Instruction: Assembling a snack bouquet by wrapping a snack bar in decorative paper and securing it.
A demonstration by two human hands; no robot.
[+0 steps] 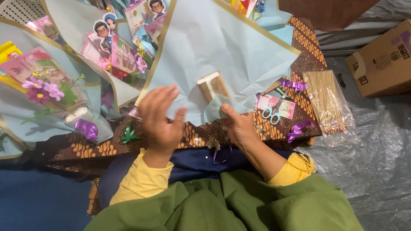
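R hand pinches blue paper, L hand flat

I see finished bouquets stacked at the left, wrapped in pale blue paper with pink and purple flowers and cartoon figure cutouts. Light-blue-handled scissors lie on the brown batik cloth, near purple ribbon bows. A clear bag of wooden skewers rests just beside them. A cardboard box sits on the grey plastic sheet.
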